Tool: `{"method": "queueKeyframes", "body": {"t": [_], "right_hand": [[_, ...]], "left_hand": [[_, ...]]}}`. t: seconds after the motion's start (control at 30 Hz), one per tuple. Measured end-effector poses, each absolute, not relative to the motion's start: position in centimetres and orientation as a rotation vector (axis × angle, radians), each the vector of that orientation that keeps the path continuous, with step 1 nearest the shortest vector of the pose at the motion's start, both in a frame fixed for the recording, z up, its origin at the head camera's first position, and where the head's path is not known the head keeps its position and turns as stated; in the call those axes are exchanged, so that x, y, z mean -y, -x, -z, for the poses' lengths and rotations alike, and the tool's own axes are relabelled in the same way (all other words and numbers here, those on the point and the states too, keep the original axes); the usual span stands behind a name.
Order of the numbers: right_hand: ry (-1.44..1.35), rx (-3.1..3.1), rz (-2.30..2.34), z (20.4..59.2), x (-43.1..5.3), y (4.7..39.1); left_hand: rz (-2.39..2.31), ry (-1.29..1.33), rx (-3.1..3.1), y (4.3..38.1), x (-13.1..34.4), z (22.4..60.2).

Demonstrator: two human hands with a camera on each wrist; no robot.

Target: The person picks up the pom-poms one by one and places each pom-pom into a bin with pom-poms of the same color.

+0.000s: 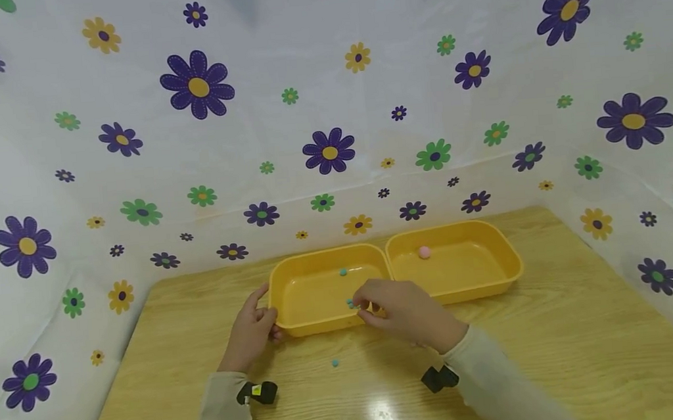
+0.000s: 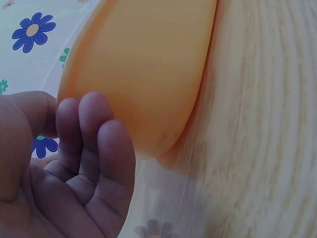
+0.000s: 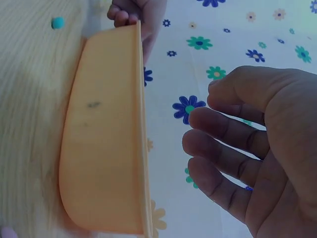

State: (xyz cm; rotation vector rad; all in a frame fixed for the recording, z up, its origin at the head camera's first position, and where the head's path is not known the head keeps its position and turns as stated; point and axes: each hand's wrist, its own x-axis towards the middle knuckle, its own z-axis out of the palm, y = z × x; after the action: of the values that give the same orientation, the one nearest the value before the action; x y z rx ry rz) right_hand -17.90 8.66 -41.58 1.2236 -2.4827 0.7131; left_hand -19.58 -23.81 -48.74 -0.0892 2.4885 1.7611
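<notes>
My left hand grips the left end of a yellow plastic tray, its fingers bent against the end wall in the left wrist view. Over that tray's near right part hovers my right hand, palm down. Its fingers are loosely bent and spaced apart, with nothing seen between them in the right wrist view. Small teal balls show right by its fingertips, inside the tray. Farther back in the same tray lies another teal ball.
A second yellow tray adjoins on the right, with a pink ball in it. On the wooden table, a loose teal ball lies before the left tray. A pink ball sits partly out of frame. Flowered cloth surrounds the table.
</notes>
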Motion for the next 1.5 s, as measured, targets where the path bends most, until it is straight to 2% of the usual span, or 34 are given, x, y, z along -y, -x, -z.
{"method": "queueKeyframes", "body": {"t": [0.27,0.6,0.77,1.5], "right_hand": [[-1.320,2.527,-0.627,42.6,-7.0,17.1],[-1.659,2.715,-0.461,44.3,-5.2,15.9],[-1.734,2.730,-0.333,45.8,-4.9,15.7],[-1.551,2.788,-0.393,46.7,-3.6,14.7]], "left_hand": [[-1.772,0.087,-2.476,19.7,23.8,48.6],[-1.773,0.082,-2.479,19.6,23.8,48.5],[-1.765,0.070,-2.489,19.6,23.6,48.3],[-1.751,0.097,-2.490,19.5,23.9,48.5]]}}
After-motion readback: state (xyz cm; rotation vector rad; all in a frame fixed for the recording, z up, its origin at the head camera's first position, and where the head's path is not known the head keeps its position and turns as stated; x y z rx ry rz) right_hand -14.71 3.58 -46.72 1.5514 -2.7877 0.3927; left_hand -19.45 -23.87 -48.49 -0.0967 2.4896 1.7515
